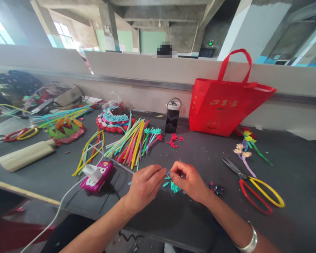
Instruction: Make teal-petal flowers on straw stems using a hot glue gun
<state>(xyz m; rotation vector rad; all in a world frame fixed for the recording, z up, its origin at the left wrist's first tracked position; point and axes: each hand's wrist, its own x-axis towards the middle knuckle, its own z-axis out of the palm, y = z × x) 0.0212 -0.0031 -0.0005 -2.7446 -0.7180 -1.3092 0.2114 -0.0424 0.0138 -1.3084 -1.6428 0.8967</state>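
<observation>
My left hand (147, 182) and my right hand (188, 180) meet fingertip to fingertip above the table, both closed in a pinch. Between the fingertips shows a short blue piece (168, 173), apparently of pipe cleaner; the fingers hide most of it. Just below lie short teal pipe cleaner pieces (175, 187). Dark clippings (216, 188) sit beside my right wrist. Farther off are small red twisted pieces (173, 143) and a fanned bundle of colourful pipe cleaners (133, 142). Scissors (243, 175) with red and yellow handles rest open to the right.
A purple power strip (101, 178) with a white charger and cable stands left. Behind are a phone (171, 121) against a bottle, a red bag (223, 109) and a beaded decorated piece (113, 121). Pipe cleaner flowers (242, 153) lie right; a beige roll (26, 155) lies far left.
</observation>
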